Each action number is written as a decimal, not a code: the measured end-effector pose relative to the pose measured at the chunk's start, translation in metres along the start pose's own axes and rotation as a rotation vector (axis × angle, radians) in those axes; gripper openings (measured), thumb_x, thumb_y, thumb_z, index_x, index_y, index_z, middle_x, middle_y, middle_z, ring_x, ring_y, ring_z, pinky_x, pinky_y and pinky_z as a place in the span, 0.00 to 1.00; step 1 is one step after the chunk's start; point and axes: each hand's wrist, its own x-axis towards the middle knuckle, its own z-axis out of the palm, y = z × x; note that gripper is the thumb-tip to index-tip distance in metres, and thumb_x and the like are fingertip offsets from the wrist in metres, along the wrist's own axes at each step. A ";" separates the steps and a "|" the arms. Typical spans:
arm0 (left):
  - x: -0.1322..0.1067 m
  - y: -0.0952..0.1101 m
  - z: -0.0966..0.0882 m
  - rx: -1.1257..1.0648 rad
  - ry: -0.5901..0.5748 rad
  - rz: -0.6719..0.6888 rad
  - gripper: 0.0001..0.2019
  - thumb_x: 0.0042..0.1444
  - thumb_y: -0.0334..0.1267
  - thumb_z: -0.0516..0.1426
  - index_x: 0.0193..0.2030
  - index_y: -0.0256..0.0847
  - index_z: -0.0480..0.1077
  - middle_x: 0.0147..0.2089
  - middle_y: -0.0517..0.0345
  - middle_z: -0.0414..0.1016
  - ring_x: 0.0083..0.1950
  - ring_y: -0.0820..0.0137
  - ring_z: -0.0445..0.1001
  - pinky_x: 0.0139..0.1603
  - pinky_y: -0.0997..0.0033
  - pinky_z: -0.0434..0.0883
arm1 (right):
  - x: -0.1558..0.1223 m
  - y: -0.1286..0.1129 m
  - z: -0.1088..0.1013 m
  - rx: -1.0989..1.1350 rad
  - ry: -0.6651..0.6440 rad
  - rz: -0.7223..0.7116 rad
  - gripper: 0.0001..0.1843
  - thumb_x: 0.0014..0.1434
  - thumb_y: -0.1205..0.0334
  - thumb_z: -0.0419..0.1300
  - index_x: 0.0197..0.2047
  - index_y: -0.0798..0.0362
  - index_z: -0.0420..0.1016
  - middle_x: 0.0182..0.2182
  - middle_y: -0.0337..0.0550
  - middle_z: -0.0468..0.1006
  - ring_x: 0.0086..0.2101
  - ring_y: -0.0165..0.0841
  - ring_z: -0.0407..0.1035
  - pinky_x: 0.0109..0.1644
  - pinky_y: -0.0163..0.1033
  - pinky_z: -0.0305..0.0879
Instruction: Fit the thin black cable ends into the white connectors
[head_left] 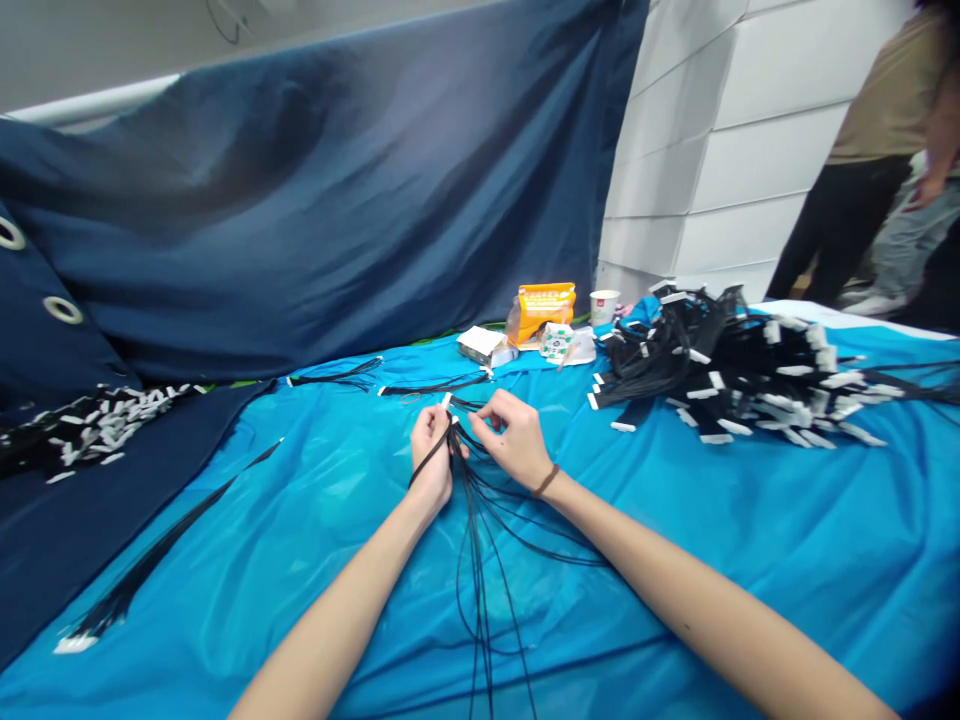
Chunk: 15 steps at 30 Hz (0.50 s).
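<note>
Head view, looking down at a table w/ a blue sheet (750,520) over it. Two bare arms reach in from 6 o'clock and meet near the middle.

Left hand (433,455) is curled in a fist round a bunch of thin black cords (480,540). It grips them near the top, thumb pressed on the side. Cords hang down toward 6 o'clock and fan out over the sheet. A white tip (448,401) sticks up just above the fist.

Right hand (512,437) sits just beside the left, at its 3 o'clock. Its thumb and first finger pinch together on the top of the same bunch; other fingers are bent. A thin band (547,481) goes round that wrist.

At 2 o'clock, well apart from the hands, lies a big pile (742,375) of black cords w/ white ends. At 12 o'clock, near the back edge, are an orange bag (541,308), a paper cup (604,306) and a small white box (484,346). A few more black cords (427,385) lie flat between the box and the hands.

At 8 o'clock a long bundle (150,560) lies slanted on the sheet. At 9 o'clock a heap of white bits (105,420) rests on dark blue cloth (337,220), which also hangs up behind the table.

At 1 o'clock, far back, another person (862,160) stands by a white wall; can't tell what they do.
</note>
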 end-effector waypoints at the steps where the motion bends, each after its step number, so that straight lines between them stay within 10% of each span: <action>1: 0.000 0.000 0.000 0.003 -0.003 0.006 0.18 0.44 0.53 0.57 0.28 0.40 0.59 0.18 0.69 0.57 0.14 0.80 0.57 0.13 0.79 0.58 | 0.000 0.000 0.000 0.003 -0.001 0.002 0.12 0.54 0.63 0.55 0.20 0.54 0.64 0.19 0.35 0.60 0.22 0.26 0.56 0.27 0.33 0.52; 15: 0.000 -0.001 0.000 0.010 -0.009 0.009 0.17 0.45 0.52 0.57 0.28 0.40 0.59 0.18 0.69 0.57 0.13 0.81 0.56 0.13 0.79 0.56 | 0.001 -0.001 -0.001 0.033 0.016 0.012 0.12 0.54 0.63 0.55 0.20 0.54 0.64 0.19 0.35 0.61 0.22 0.26 0.56 0.27 0.33 0.53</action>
